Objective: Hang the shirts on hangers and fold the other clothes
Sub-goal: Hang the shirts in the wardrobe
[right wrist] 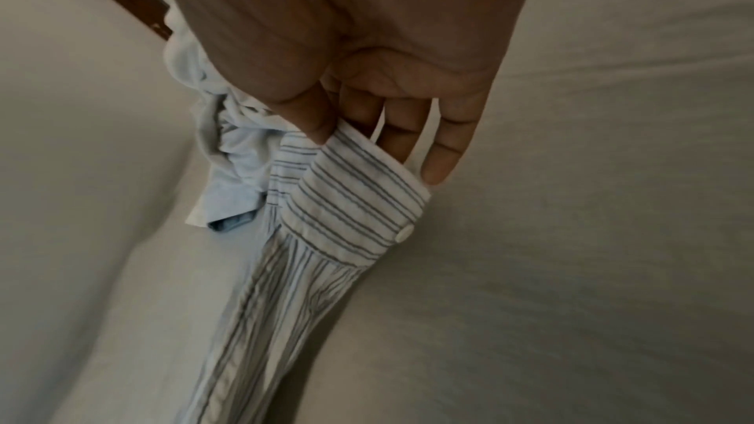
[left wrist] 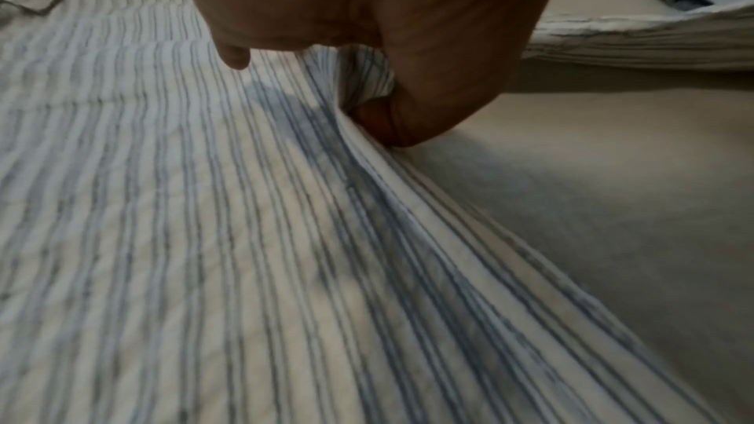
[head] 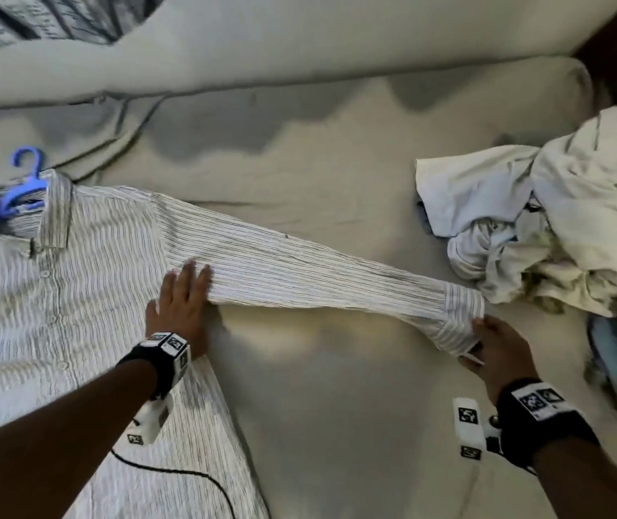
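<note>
A home bedroom or living space. A wide, soft surface covered in a pale cream sheet (head: 336, 368) fills the view, with a long bolster cushion (head: 299, 61) along its far edge. Household laundry lies on it: a striped shirt (head: 55, 294) on a blue plastic hanger (head: 24, 181) and a crumpled heap of clothes (head: 561, 226).

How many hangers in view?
1: a blue hanger inside the striped shirt's collar, far left. More may be hidden under the clothes pile.
</note>
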A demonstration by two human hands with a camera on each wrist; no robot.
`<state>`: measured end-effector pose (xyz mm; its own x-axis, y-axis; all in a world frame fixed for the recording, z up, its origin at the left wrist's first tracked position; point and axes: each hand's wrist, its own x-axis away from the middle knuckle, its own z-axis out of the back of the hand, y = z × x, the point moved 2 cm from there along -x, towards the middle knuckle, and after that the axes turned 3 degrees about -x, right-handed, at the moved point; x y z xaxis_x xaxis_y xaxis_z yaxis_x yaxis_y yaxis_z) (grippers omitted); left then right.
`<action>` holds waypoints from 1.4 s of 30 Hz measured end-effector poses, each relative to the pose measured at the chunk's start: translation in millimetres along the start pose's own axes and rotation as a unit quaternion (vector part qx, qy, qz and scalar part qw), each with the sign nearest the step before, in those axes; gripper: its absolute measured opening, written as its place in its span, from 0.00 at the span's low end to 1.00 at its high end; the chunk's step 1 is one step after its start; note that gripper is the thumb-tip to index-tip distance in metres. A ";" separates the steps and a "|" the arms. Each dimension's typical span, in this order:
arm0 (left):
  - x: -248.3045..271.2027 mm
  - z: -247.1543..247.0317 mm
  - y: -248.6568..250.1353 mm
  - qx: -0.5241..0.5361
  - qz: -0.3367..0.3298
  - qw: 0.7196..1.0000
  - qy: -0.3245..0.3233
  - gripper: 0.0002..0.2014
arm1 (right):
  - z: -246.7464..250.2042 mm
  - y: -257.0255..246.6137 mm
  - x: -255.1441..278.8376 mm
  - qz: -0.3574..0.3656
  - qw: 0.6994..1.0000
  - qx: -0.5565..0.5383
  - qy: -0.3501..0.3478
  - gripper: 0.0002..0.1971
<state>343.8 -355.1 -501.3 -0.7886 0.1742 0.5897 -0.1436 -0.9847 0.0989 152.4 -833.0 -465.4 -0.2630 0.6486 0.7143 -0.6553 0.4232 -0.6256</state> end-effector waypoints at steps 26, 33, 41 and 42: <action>-81.0 -12.4 63.8 -0.186 -0.331 0.922 0.077 0.33 | -288.2 65.7 63.8 0.494 0.689 0.525 -0.072 0.38; -129.1 32.1 -94.8 -0.066 -0.074 0.987 0.129 0.39 | -63.4 76.7 -40.3 0.317 0.795 0.504 0.117 0.37; -59.8 -19.9 80.8 -0.089 -0.292 0.945 0.114 0.36 | -224.1 70.7 62.6 0.400 0.761 0.507 0.066 0.39; -50.3 -30.8 96.0 -0.107 -0.332 0.933 0.093 0.36 | -255.9 76.4 78.9 0.427 0.743 0.516 0.008 0.39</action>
<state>351.3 -458.2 -546.1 -0.5708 0.7626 0.3043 -0.7377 -0.6390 0.2177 262.8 -587.6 -537.1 -0.8919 0.4123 0.1860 -0.4498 -0.8516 -0.2693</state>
